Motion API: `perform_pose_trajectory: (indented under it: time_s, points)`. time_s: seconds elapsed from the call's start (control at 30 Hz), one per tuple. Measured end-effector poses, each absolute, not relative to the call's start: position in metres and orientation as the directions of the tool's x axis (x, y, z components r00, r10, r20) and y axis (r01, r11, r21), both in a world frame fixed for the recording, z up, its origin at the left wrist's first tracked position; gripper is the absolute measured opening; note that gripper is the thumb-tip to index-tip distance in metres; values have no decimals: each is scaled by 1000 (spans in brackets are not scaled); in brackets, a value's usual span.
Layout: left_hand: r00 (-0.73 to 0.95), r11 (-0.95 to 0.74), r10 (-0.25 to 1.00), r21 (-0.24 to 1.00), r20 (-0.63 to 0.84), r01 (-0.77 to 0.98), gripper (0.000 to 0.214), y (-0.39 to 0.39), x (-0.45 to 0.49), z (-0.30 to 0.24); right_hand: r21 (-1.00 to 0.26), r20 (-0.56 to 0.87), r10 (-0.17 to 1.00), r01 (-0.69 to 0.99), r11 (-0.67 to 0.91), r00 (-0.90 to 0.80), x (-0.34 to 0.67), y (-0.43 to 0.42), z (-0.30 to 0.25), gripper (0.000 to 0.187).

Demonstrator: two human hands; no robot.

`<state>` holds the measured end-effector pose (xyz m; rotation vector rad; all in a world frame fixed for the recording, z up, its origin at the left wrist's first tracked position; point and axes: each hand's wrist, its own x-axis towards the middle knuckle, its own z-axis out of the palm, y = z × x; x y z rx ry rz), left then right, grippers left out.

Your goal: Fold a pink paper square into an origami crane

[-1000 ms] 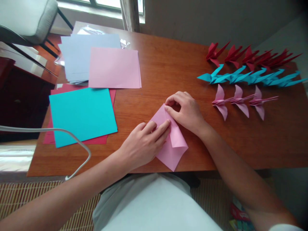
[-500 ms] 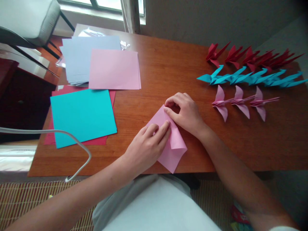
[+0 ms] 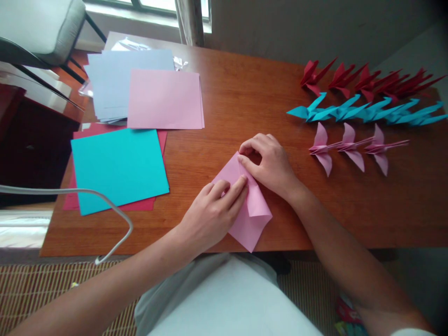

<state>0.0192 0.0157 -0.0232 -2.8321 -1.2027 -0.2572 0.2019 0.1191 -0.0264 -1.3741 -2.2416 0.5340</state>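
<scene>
A partly folded sheet of pink paper [image 3: 258, 204] lies at the table's near edge, one corner pointing toward me. Its right side is folded inward, and that flap stands slightly raised. My right hand [image 3: 268, 161] pinches the far corner between thumb and index finger. Across the left half, my left hand [image 3: 215, 212] presses the paper down, fingertips along the flap's inner edge and the other fingers curled. Part of the sheet is hidden beneath that hand.
Folded cranes stand at the right in rows: red cranes [image 3: 366, 81], blue cranes [image 3: 353, 109] and three pink cranes [image 3: 350, 144]. At the left lie pink sheets [image 3: 166, 100], grey-blue sheets [image 3: 110, 86], blue paper [image 3: 121, 170] and red paper [image 3: 145, 204]. A white cable [image 3: 112, 203] loops over the table's left edge.
Both hands keep the same hold on the pink paper, and its folds look unchanged. Only the camera view has shifted slightly.
</scene>
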Motion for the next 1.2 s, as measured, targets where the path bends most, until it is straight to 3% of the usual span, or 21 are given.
perform_pose_trajectory:
  time_s: [0.4,0.73,0.87,1.03,1.2]
  points:
    - [684,-695,711,13,165,719,40,16,19,-23,-546,171,905,728,415,-388,200,119,-26,8]
    - [688,-695,710,-4,154,719,40,16,20,-23,-485,192,934,798,358,-302,191,130,-31,17]
    - [686,-697,707,1,171,718,40,15,20,-22,-515,178,949,797,317,-262,192,134,-30,15]
    - [687,-697,707,-4,170,717,39,17,20,-21,-607,154,917,697,382,-368,206,125,-21,10]
    - [691,-699,705,-4,159,715,39,17,20,-20,-587,112,882,686,431,-458,224,103,-10,7]
